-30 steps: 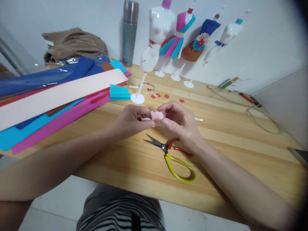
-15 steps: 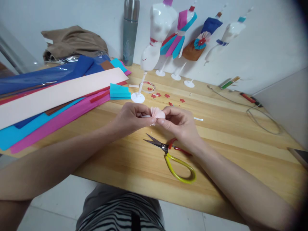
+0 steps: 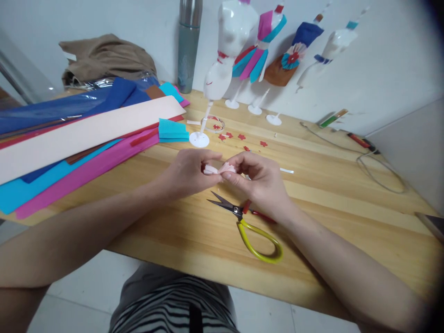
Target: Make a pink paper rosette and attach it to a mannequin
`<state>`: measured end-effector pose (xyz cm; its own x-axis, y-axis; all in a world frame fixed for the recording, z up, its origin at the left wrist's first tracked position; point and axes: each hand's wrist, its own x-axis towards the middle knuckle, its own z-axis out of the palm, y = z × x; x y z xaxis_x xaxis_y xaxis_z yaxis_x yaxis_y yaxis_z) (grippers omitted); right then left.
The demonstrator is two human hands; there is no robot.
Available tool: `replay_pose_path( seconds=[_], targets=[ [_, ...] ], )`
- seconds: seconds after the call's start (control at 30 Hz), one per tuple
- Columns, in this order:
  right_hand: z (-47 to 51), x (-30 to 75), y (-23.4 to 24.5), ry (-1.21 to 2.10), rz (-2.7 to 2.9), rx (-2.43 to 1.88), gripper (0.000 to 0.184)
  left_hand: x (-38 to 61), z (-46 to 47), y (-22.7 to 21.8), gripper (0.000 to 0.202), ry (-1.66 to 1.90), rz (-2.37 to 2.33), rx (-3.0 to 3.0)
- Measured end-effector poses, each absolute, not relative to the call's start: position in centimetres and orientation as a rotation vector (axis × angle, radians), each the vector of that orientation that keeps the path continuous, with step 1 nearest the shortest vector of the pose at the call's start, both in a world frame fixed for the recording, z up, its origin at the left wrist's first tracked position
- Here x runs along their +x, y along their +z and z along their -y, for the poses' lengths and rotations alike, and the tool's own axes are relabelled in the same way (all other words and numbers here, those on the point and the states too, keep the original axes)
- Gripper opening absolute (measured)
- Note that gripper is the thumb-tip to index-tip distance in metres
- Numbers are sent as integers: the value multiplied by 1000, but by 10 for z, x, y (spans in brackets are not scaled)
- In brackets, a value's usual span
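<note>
A small strip of pale pink crepe paper (image 3: 227, 168), gathered into pleats, is held in front of me above the table. My right hand (image 3: 258, 178) pinches its right part between thumb and fingertips. My left hand (image 3: 189, 172) is closed loosely around the left end, its thumb against the paper and its index finger lifted away. Scissors (image 3: 237, 210) with one yellow and one red handle lie just below my hands, blades parted; my right hand covers part of the red handle. A thin white strip (image 3: 286, 170) lies beyond my right hand.
Coloured crepe paper sheets (image 3: 104, 134) are stacked at the left. A bare white mannequin (image 3: 217, 76) stands ahead, with several small dressed ones behind. Red paper flowers (image 3: 242, 137) are scattered near its base (image 3: 199, 139). A flask (image 3: 188, 55) and brown cloth (image 3: 107, 58) are at the back.
The pleated paper has turned from a spread fan to a flatter, bunched shape. My left index finger has lifted off it, while my right hand keeps its pinch.
</note>
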<state>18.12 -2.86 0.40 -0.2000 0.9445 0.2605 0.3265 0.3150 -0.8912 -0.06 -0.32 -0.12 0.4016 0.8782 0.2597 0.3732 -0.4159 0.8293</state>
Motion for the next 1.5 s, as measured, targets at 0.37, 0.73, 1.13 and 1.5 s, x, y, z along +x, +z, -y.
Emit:
replay_pose_path(
  seconds=[0.37, 0.73, 1.13, 1.5],
  targets=[
    [25, 178, -3, 1117, 1322, -1066, 19, -3, -3, 8, 26, 856, -825, 1485],
    [30, 176, 1, 1110, 1407, -1087, 20, -1, 0, 6, 22, 913, -839, 1565],
    [30, 181, 5, 1076, 1527, -1101, 21, -1, 2, 4, 22, 735, -901, 1723],
    [28, 182, 10, 1237, 1506, -1121, 17, -1, -3, 6, 12, 690, -879, 1475]
  ],
)
